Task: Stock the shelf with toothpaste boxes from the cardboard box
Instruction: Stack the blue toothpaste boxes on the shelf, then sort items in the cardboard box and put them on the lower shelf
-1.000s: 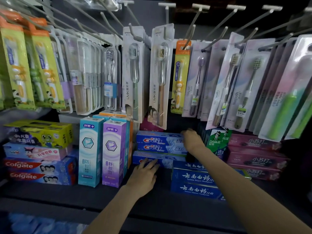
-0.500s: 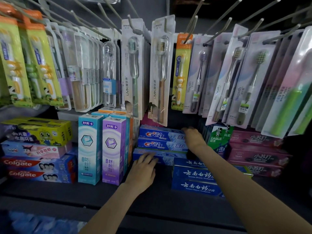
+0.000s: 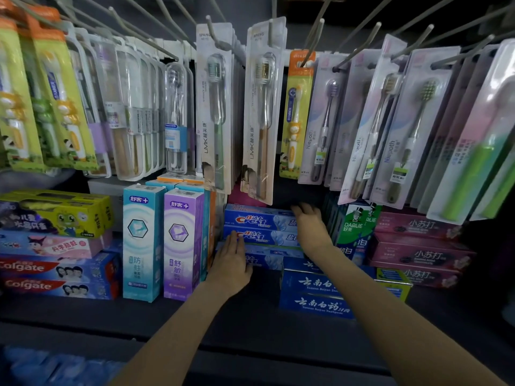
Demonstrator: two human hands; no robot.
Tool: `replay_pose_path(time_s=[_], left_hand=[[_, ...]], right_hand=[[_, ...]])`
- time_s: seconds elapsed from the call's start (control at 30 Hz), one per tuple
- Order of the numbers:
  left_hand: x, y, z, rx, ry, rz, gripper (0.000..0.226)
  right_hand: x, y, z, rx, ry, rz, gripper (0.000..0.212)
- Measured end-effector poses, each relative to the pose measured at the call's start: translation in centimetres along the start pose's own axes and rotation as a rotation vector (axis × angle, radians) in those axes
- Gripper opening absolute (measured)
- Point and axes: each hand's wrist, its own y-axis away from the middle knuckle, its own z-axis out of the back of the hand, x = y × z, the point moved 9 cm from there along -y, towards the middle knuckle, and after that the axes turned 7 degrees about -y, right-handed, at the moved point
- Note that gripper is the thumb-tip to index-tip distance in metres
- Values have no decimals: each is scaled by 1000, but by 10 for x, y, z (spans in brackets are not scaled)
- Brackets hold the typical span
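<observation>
A stack of three blue Crest toothpaste boxes (image 3: 259,220) lies flat on the dark shelf (image 3: 250,327), mid-back. My left hand (image 3: 232,260) has straight fingers that touch the stack's left end, beside the upright purple box (image 3: 181,243). At the stack's right end my right hand (image 3: 312,227) lies with fingers spread over the top box's far corner. Neither hand carries a box. No cardboard box is in view.
Dark blue boxes (image 3: 315,305) are stacked in front right of the Crest stack, with a green Darlie box (image 3: 354,227) and pink boxes (image 3: 418,254) further right. Colgate boxes (image 3: 55,277) sit left. Toothbrush packs (image 3: 214,107) hang low on pegs overhead.
My left hand has slid up and left along the Crest stack's left end. My right hand stays at the right end, its fingers now reaching further over the top box.
</observation>
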Motion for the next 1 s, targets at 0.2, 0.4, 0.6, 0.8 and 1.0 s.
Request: replay_pose_path(time_s=[0.2, 0.4, 0.6, 0.8, 1.0], left_hand=[[5, -11, -4, 44, -1, 50, 71], [-1, -7, 3, -45, 63, 40, 69], [-32, 48, 35, -354, 261, -135, 53], [-75, 178, 45, -659, 401, -435, 33], [-134, 262, -89, -272, 343, -694, 30]], right_hand=[[16, 13, -6, 66, 28, 150, 62], [22, 20, -7, 121, 54, 186, 60], [46, 57, 25, -73, -20, 305, 48], [49, 196, 61, -372, -224, 438, 31], [3, 341, -40, -59, -242, 296, 27]])
